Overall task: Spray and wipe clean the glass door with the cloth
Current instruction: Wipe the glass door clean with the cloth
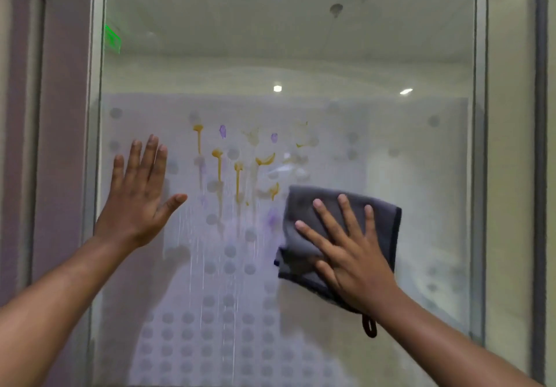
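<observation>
A: Head view. What was the surface?

B: Glass door [301,40], smooth, semi-frosted, with rows of round grey dots [207,320] getting denser toward the bottom. Thin brushed-metal frame [479,176] down both sides. Ceiling lights reflected in the upper pane.

A: Dirt?

B: Mustard-yellow blobs [218,158] with long thin drips running down, centre of the pane. Small purple smudges [222,131] above and among them. Paler, smeared yellow marks to the right. Thin wet streaks ran down below the stains.

A: Cloth?

B: Grey cloth [304,203], soft microfibre look, folded into a rough rectangle with a darker stitched edge and a small hanging loop [369,326] at its lower corner. It lay flat against the glass, right of the stains, just below the smeared marks.

A: Right hand?

B: Right hand [352,254] lay palm-down on the cloth, fingers straight and spread wide, pressing it to the pane. Not curled round it.

A: Left?

B: Left hand [138,194] was up at the left side of the pane, near the frame, fingers straight and close together, thumb out to the side. Nothing in it. Couldn't tell whether the palm actually touched the glass.

A: Anything else?

B: Green lit sign [112,39] upper left, blurry. Purple-grey wall [60,116] left of the frame.
</observation>
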Demonstrator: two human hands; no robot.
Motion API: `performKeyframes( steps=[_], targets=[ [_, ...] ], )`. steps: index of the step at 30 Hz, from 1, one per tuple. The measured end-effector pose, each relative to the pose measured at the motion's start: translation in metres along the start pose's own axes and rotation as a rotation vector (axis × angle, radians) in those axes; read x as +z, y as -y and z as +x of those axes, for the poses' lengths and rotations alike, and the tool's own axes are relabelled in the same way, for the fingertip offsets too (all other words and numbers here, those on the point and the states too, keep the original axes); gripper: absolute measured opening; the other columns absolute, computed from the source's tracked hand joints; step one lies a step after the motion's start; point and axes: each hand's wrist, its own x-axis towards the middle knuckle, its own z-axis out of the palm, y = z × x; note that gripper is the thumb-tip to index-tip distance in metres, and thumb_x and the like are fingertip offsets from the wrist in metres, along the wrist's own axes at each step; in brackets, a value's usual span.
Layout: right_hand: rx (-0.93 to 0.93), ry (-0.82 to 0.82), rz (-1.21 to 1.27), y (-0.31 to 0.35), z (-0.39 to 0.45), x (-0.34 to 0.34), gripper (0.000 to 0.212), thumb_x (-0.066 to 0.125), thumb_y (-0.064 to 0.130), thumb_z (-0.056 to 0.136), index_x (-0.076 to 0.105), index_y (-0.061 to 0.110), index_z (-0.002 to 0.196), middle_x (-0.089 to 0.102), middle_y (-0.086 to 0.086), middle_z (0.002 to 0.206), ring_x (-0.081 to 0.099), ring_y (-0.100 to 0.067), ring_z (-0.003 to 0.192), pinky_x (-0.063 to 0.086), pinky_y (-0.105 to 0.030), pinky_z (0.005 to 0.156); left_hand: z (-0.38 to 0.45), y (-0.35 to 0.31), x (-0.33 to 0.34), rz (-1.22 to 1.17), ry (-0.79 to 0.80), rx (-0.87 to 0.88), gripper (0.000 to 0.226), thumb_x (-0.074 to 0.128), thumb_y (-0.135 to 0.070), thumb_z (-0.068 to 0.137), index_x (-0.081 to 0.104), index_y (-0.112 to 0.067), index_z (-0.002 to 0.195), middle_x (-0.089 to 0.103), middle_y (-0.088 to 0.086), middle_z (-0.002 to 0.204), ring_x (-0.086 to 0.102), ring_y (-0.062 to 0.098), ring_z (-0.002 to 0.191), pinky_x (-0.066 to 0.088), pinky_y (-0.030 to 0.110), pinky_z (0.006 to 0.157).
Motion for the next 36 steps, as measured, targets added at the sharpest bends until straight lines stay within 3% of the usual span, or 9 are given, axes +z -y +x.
performKeyframes(
  steps=[5, 12, 15, 18, 21, 23, 31, 33, 36],
  targets=[
    [0.597, -0.074, 0.113, -0.072, 0.015, -0.027, 0.067, 0.033, 0.053, 0.104, 0.013, 0.043, 0.167, -0.001, 0.000, 0.179, -0.007, -0.041, 0.163, 0.001, -0.075, 0.124, 0.002, -0.026, 0.007, -0.027, 0.011, 0.015, 0.096, 0.010, -0.078, 0.101, -0.005, -0.013, 0.171, -0.013, 0.006, 0.181, -0.009, 0.031, 0.168, 0.003, 0.062, 0.133],
    [0.747, -0.083, 0.216, 0.030, 0.026, -0.005, 0.069, 0.037, 0.052, 0.102, 0.019, 0.038, 0.167, 0.003, -0.005, 0.179, -0.002, -0.045, 0.162, 0.005, -0.078, 0.122, -0.001, -0.001, -0.008, -0.002, -0.008, -0.002, 0.091, 0.009, -0.075, 0.102, 0.003, -0.017, 0.172, -0.003, 0.003, 0.181, -0.002, 0.030, 0.168, 0.000, 0.063, 0.133],
    [0.671, -0.046, 0.188, 0.118, 0.024, 0.006, 0.073, 0.042, 0.053, 0.099, 0.021, 0.037, 0.167, 0.008, -0.010, 0.178, 0.001, -0.050, 0.161, 0.008, -0.080, 0.120, -0.001, 0.002, -0.009, 0.005, -0.056, 0.008, 0.088, 0.009, -0.073, 0.104, 0.010, -0.017, 0.172, 0.006, 0.005, 0.181, 0.005, 0.032, 0.168, -0.005, 0.060, 0.132],
    [0.316, 0.006, 0.158, 0.212, 0.031, 0.018, 0.081, 0.053, 0.054, 0.093, 0.021, 0.038, 0.167, 0.011, -0.011, 0.178, 0.000, -0.052, 0.160, 0.004, -0.082, 0.119, 0.004, 0.006, -0.007, -0.006, -0.108, 0.033, 0.086, 0.011, -0.071, 0.105, 0.017, -0.016, 0.171, 0.015, 0.010, 0.180, 0.012, 0.036, 0.166, -0.004, 0.062, 0.131],
    [0.040, 0.057, 0.102, 0.229, 0.034, 0.024, 0.083, 0.057, 0.052, 0.095, 0.019, 0.039, 0.167, 0.008, -0.006, 0.179, -0.001, -0.048, 0.162, 0.003, -0.079, 0.120, 0.008, 0.018, -0.004, -0.029, -0.159, 0.094, 0.084, 0.015, -0.069, 0.107, 0.015, -0.015, 0.171, 0.014, 0.012, 0.180, 0.009, 0.037, 0.167, 0.001, 0.064, 0.131],
    [0.029, 0.069, 0.088, 0.208, 0.028, 0.020, 0.079, 0.054, 0.050, 0.098, 0.017, 0.040, 0.167, 0.007, -0.002, 0.179, 0.000, -0.044, 0.163, 0.003, -0.075, 0.123, 0.006, 0.027, -0.002, -0.054, -0.172, 0.108, 0.085, 0.017, -0.069, 0.107, 0.010, -0.013, 0.171, 0.008, 0.012, 0.181, 0.004, 0.036, 0.167, 0.001, 0.063, 0.132],
    [1.196, -0.130, 0.313, 0.110, 0.042, -0.004, 0.066, 0.026, 0.054, 0.104, 0.019, 0.036, 0.167, 0.002, -0.001, 0.179, -0.004, -0.037, 0.164, 0.003, -0.072, 0.125, -0.001, 0.031, 0.006, -0.083, -0.165, 0.097, 0.090, 0.010, -0.071, 0.106, 0.010, -0.009, 0.171, 0.005, 0.013, 0.181, 0.002, 0.032, 0.168, 0.000, 0.060, 0.134],
    [1.260, -0.167, 0.282, 0.137, 0.073, -0.003, 0.067, 0.023, 0.058, 0.103, 0.016, 0.038, 0.167, 0.002, -0.001, 0.179, -0.003, -0.038, 0.164, 0.002, -0.071, 0.125, 0.000, 0.032, 0.008, -0.099, -0.191, 0.103, 0.089, 0.011, -0.071, 0.106, 0.011, -0.009, 0.171, 0.005, 0.013, 0.181, 0.002, 0.032, 0.168, 0.000, 0.060, 0.134],
    [1.031, -0.141, 0.211, 0.212, 0.109, 0.007, 0.069, 0.028, 0.058, 0.103, 0.014, 0.040, 0.168, 0.002, -0.003, 0.179, -0.003, -0.041, 0.164, 0.003, -0.072, 0.125, -0.001, 0.033, 0.009, -0.115, -0.203, 0.111, 0.088, 0.010, -0.069, 0.107, 0.009, -0.009, 0.171, 0.005, 0.013, 0.181, 0.003, 0.032, 0.168, 0.001, 0.060, 0.134]
  ],
)
